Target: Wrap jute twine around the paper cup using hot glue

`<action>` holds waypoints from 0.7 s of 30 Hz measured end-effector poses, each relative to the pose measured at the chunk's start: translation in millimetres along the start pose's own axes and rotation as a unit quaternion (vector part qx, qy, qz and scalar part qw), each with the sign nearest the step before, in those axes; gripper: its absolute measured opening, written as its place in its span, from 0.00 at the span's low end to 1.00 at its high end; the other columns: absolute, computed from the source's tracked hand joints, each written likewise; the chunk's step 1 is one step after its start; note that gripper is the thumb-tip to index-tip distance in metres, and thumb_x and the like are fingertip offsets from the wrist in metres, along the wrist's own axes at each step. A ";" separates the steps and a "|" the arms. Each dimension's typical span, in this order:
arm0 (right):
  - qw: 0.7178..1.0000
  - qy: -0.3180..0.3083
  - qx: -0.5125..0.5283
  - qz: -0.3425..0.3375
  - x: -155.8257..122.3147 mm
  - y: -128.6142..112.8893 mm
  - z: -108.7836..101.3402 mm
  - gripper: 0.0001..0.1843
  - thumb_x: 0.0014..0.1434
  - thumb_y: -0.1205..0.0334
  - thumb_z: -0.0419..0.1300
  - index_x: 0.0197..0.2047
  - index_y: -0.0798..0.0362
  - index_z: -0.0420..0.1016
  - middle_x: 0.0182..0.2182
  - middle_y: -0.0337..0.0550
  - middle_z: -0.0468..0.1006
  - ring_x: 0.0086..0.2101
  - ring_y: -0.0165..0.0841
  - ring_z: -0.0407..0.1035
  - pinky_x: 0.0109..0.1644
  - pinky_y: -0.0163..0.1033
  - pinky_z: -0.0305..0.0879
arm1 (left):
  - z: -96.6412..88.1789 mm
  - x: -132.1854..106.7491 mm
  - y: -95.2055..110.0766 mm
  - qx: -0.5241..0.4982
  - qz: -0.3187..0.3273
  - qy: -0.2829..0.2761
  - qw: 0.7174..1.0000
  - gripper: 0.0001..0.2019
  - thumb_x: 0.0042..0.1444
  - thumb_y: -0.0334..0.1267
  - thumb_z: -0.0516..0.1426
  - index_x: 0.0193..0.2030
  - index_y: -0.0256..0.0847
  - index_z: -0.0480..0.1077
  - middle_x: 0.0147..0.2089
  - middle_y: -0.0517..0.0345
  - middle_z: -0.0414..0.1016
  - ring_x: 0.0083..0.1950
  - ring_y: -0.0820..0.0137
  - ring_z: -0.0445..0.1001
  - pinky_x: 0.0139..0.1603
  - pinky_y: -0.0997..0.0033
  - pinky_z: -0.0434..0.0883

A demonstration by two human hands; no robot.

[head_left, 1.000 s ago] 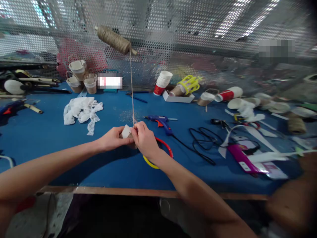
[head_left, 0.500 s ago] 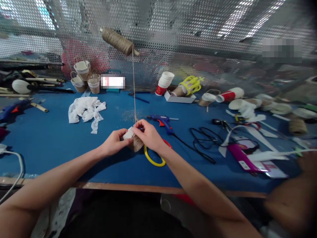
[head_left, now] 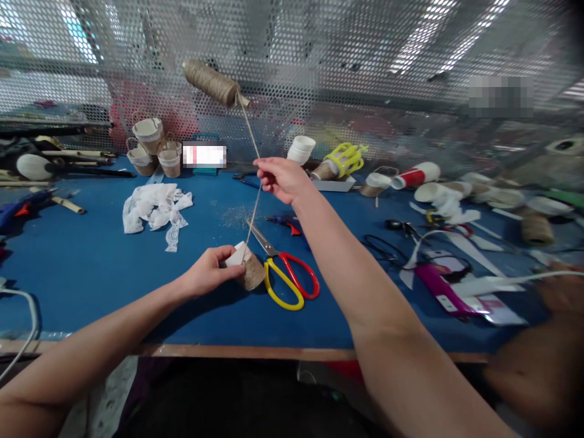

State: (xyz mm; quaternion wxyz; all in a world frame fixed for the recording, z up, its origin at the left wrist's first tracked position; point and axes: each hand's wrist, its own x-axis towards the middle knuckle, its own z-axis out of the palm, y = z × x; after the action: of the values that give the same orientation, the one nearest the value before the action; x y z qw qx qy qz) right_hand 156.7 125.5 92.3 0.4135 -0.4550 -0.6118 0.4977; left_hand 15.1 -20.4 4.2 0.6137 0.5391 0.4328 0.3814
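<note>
My left hand (head_left: pixel 207 272) is closed around a small paper cup (head_left: pixel 244 267) partly wrapped in jute twine, held just above the blue table (head_left: pixel 82 267). My right hand (head_left: pixel 281 178) is raised above it and pinches the twine strand (head_left: pixel 252 214), which runs from the cup up through my fingers to a twine spool (head_left: pixel 210 83) mounted on the perforated metal screen. Scissors (head_left: pixel 285 275) with red and yellow handles lie right beside the cup.
White lace (head_left: pixel 155 205) lies at the left, with twine-wrapped cups (head_left: pixel 150 146) behind it. A blue glue gun (head_left: pixel 286 221), black cable (head_left: pixel 387 249), stacked white cups (head_left: pixel 301 149), a yellow object (head_left: pixel 344 158), more cups and a purple tool (head_left: pixel 444 289) crowd the right.
My right hand has left the cup and risen up and back, drawing the twine taut. The scissors it covered now show fully. My left hand stays on the cup.
</note>
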 end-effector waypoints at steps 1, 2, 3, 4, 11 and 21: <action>1.000 0.008 -0.003 -0.008 1.8 -1.6 -1.2 0.04 0.55 0.71 0.50 0.30 0.55 0.63 0.18 0.32 0.62 0.16 0.20 0.53 0.18 0.29 0.49 | -0.7 0.3 -0.3 -0.002 -0.001 -0.001 1.000 0.08 0.44 0.35 0.60 0.27 0.35 0.65 0.25 0.61 0.68 0.26 0.75 0.65 0.32 0.73 0.62; 1.000 0.018 -0.006 -0.016 0.8 -1.9 -1.7 0.05 0.55 0.72 0.50 0.30 0.55 0.64 0.17 0.32 0.62 0.15 0.20 0.53 0.18 0.29 0.49 | -1.5 0.6 -0.6 -0.006 -0.002 -0.002 1.000 0.08 0.44 0.35 0.60 0.28 0.34 0.65 0.26 0.61 0.69 0.27 0.75 0.66 0.33 0.73 0.63; 0.999 0.023 -0.016 -0.027 -3.1 -0.9 -1.4 0.06 0.54 0.72 0.50 0.29 0.56 0.64 0.17 0.32 0.62 0.15 0.21 0.53 0.18 0.29 0.49 | -2.4 0.9 -0.6 -0.011 -0.001 -0.002 1.000 0.08 0.44 0.35 0.59 0.28 0.34 0.65 0.27 0.60 0.69 0.27 0.74 0.67 0.34 0.72 0.63; 0.998 0.024 -0.034 -0.040 -9.7 1.2 -0.3 0.06 0.54 0.73 0.50 0.29 0.56 0.65 0.16 0.32 0.63 0.16 0.21 0.54 0.18 0.29 0.49 | -3.4 1.0 -0.5 -0.018 -0.001 -0.001 1.000 0.08 0.45 0.35 0.59 0.29 0.34 0.65 0.27 0.60 0.69 0.28 0.74 0.67 0.34 0.72 0.64; 0.932 -0.121 -0.317 -0.130 -79.6 25.6 13.7 0.11 0.52 0.72 0.49 0.33 0.54 0.72 0.22 0.37 0.72 0.24 0.27 0.65 0.30 0.34 0.59 | -4.8 -2.8 8.9 -0.059 -0.021 -0.030 0.998 0.07 0.43 0.33 0.60 0.25 0.35 0.65 0.23 0.63 0.67 0.26 0.75 0.64 0.31 0.74 0.62; 0.857 -0.324 -0.396 -0.058 -113.7 55.4 5.8 0.15 0.44 0.79 0.50 0.27 0.55 0.75 0.24 0.41 0.77 0.27 0.29 0.68 0.29 0.32 0.57 | -5.0 -10.8 16.0 -0.058 -0.093 -0.191 0.976 0.09 0.42 0.33 0.62 0.29 0.32 0.67 0.26 0.63 0.66 0.26 0.78 0.61 0.30 0.76 0.59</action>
State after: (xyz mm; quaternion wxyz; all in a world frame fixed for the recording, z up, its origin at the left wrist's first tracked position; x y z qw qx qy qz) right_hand 186.9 19.0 30.8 0.0048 -0.3573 -0.8819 0.3074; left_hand 6.8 -26.9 21.1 0.7480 0.5228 0.3327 0.2376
